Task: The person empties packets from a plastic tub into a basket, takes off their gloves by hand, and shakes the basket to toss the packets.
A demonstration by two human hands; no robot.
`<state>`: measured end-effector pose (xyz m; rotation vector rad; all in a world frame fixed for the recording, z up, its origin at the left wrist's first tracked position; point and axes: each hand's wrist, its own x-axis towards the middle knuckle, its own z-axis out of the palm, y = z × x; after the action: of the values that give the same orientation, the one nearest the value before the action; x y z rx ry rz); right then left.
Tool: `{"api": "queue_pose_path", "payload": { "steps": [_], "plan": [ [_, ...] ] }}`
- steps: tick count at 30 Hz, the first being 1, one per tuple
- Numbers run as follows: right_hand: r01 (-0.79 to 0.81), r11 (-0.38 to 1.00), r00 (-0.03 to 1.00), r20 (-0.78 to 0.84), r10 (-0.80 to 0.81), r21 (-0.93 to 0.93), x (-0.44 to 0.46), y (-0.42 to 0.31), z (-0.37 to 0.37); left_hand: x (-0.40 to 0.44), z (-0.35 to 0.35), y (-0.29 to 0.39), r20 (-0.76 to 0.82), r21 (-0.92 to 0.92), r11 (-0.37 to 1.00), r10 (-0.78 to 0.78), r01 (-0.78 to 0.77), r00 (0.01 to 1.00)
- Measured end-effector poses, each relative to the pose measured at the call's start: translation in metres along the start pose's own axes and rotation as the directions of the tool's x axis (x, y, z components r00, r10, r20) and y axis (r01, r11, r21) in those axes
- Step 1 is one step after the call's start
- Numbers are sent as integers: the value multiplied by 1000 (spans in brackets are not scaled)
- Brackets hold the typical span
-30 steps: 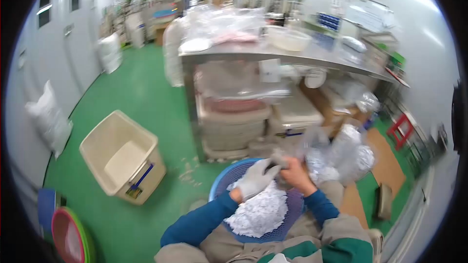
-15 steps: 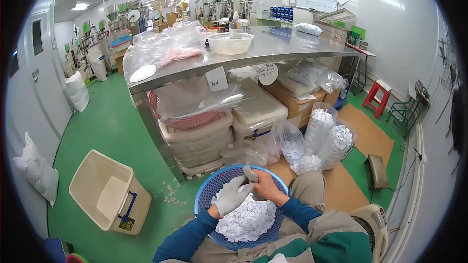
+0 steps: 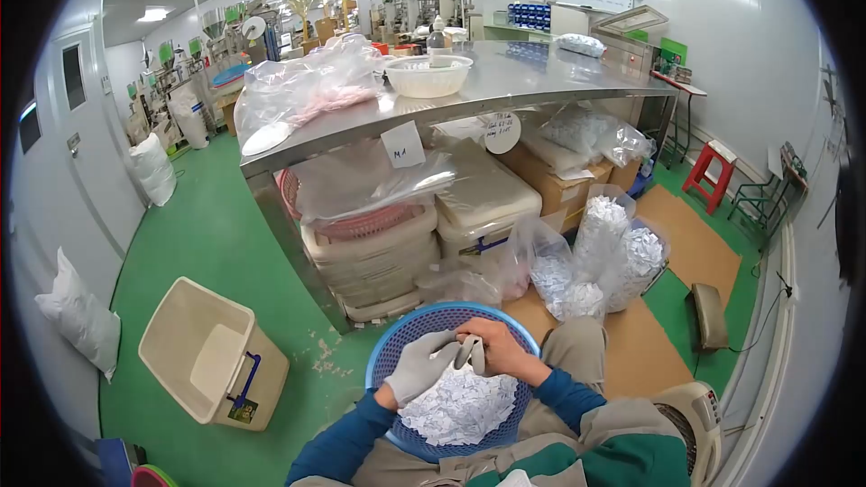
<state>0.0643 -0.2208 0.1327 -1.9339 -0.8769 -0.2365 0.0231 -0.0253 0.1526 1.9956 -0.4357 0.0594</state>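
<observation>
A blue basket [image 3: 383,353] stands between my knees, holding a heap of small white packets [image 3: 460,408]. My left hand [image 3: 422,365], in a light grey glove, is over the heap with its fingers closed at a grey glove [image 3: 471,353]. My bare right hand [image 3: 496,347] grips this grey glove from the other side. The two hands meet above the basket's far half. How far the fingers reach into the cloth is hidden.
An empty cream bin [image 3: 203,352] stands on the green floor to the left. Ahead is a steel table [image 3: 505,81] with lidded boxes [image 3: 487,189] beneath. Clear bags of packets [image 3: 600,234] stand right of the basket, near a brown pedal [image 3: 710,316].
The view has turned right and steadied since the first frame. The grey glove stood up between my hands; now it hangs lower, and my hands are closer together.
</observation>
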Motion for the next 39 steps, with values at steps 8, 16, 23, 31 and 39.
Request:
{"api": "queue_pose_path", "payload": {
  "steps": [8,16,23,31,39],
  "plan": [
    [-44,994,997,-56,49,98,-9,1,7,0,7,-6,-28,26,998,-57,58,998],
    [-148,982,942,-319,103,-121,-18,51,-3,-5,2,4,190,-30,999,-30,36,981],
    [6,999,998,-65,-3,43,-2,-7,-44,-3,-14,-5,156,-83,990,-97,111,983],
    [30,994,1000,13,-29,-104,-13,8,2,-1,-6,2,317,-114,970,-168,214,933],
    [138,972,990,62,-129,-191,-20,-2,-24,-5,-10,14,481,-134,983,-46,126,875]
  ]
}}
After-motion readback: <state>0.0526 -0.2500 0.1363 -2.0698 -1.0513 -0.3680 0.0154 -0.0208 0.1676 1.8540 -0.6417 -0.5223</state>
